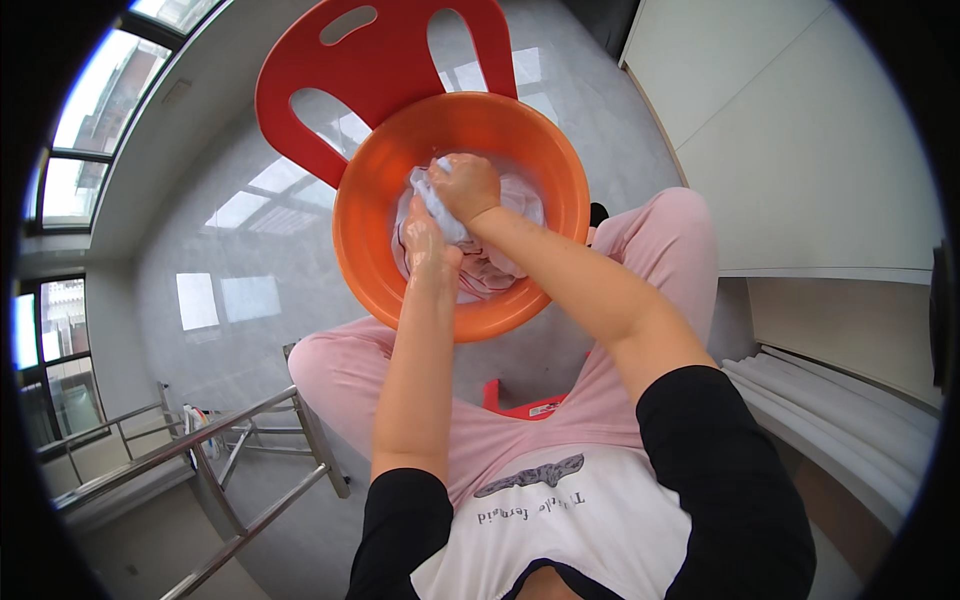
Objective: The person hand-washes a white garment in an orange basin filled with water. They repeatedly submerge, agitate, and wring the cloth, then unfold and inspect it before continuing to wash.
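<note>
An orange plastic basin (559,150) stands before me, between my knees. In it lies a heap of wet white cloth (517,199) with thin dark red edging, in water whose depth is hard to make out. My right hand (472,187) is closed over a bunched part of the cloth, knuckles up, and some white fabric shows past its fingers. Just below and to the left, my left hand (424,236), wet and shiny, holds the same bunch from its left side. Its fingertips are partly hidden by the fabric.
A red plastic chair (375,67) with cut-out slots is behind and partly hidden by the basin. Part of a red seat (525,409) shows beneath me. A metal tube rack (247,420) stands at left, pale cabinets (810,150) at right. The grey floor (180,247) reflects windows.
</note>
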`<move>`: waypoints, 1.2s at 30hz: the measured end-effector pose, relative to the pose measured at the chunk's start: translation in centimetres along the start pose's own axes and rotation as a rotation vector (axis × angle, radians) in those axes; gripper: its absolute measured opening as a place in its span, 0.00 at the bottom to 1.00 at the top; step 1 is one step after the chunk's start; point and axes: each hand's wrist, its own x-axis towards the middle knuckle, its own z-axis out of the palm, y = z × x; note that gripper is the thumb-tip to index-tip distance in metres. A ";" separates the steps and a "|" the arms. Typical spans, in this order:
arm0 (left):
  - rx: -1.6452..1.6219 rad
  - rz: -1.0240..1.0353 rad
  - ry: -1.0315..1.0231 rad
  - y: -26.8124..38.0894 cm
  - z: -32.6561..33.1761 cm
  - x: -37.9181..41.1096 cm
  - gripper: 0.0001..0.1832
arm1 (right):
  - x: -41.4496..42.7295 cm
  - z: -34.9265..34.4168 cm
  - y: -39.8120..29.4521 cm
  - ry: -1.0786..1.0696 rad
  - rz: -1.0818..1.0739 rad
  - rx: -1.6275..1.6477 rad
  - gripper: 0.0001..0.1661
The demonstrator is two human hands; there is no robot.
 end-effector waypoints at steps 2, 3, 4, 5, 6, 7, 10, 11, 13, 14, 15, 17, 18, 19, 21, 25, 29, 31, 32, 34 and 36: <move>-0.015 -0.066 0.021 0.4 -0.9 0.8 0.16 | -2.1 -0.5 -2.7 -0.074 -0.065 0.098 0.18; -0.311 -0.040 -0.386 0.3 -1.4 0.5 0.16 | -3.8 -0.6 -4.4 -0.115 -0.099 0.157 0.17; -0.604 -0.013 -0.799 -0.1 -1.9 0.3 0.16 | -5.2 0.2 -4.7 -0.244 -0.198 0.235 0.16; -0.601 -0.018 -0.807 0.1 -2.2 0.6 0.16 | -5.3 0.7 -4.6 -0.194 -0.191 0.223 0.16; -0.606 -0.026 -0.814 0.1 -2.7 1.0 0.16 | -4.7 1.3 -3.9 -0.142 -0.186 0.201 0.17; -0.615 -0.043 -0.824 0.2 -2.4 0.9 0.17 | -3.8 1.2 -3.6 -0.088 -0.174 0.172 0.17; -0.097 -0.076 -0.087 1.4 -1.7 0.7 0.19 | 1.8 0.0 1.4 -0.189 -0.043 -0.163 0.19; -0.037 -0.023 -0.089 2.0 -1.8 0.7 0.20 | 3.1 0.2 2.3 -0.229 0.003 -0.188 0.20; -0.025 -0.021 0.001 3.6 -4.0 1.6 0.23 | 3.8 0.2 3.0 -0.333 0.092 -0.242 0.23; -0.072 -0.071 0.085 4.1 -5.7 2.9 0.26 | 3.5 -0.3 3.3 -0.301 0.116 -0.229 0.23; 0.004 -0.138 0.118 4.3 -5.4 2.6 0.28 | 3.6 -1.3 3.5 -0.262 0.142 -0.220 0.23; 0.156 -0.276 0.179 4.2 -4.9 1.4 0.33 | 3.0 -1.1 4.3 -0.222 0.039 -0.180 0.24; 0.149 -0.310 0.142 3.7 -5.1 1.3 0.38 | 1.9 -0.3 5.4 -0.213 -0.086 -0.150 0.24; 0.022 -0.345 0.155 3.5 -4.0 0.3 0.37 | 0.6 -0.2 4.9 -0.213 -0.208 -0.119 0.25; -0.240 -0.407 0.192 2.6 -2.1 -1.5 0.36 | -2.5 -0.9 1.5 -0.212 -0.335 0.135 0.21; 0.083 -0.027 -0.244 -1.2 -11.1 0.8 0.23 | -9.3 -4.4 -5.5 -0.555 -0.624 0.189 0.16; -0.395 -0.218 -0.072 -3.0 -8.5 1.1 0.19 | -6.3 -0.5 -1.9 -0.199 -0.379 0.029 0.14; -0.121 -0.205 0.113 -0.5 -1.0 -3.4 0.16 | -2.2 0.2 1.6 -0.021 -0.108 -0.025 0.13; -0.128 -0.164 0.044 -0.7 -2.5 -2.4 0.16 | -3.1 0.6 0.5 -0.040 -0.178 -0.004 0.13; -0.155 -0.080 -0.089 -2.1 -7.5 1.4 0.16 | -5.4 1.1 -1.9 -0.087 -0.326 0.031 0.13; -0.407 -0.125 -0.567 -2.6 -10.6 2.3 0.17 | -4.8 1.0 -1.7 -0.095 -0.277 0.003 0.13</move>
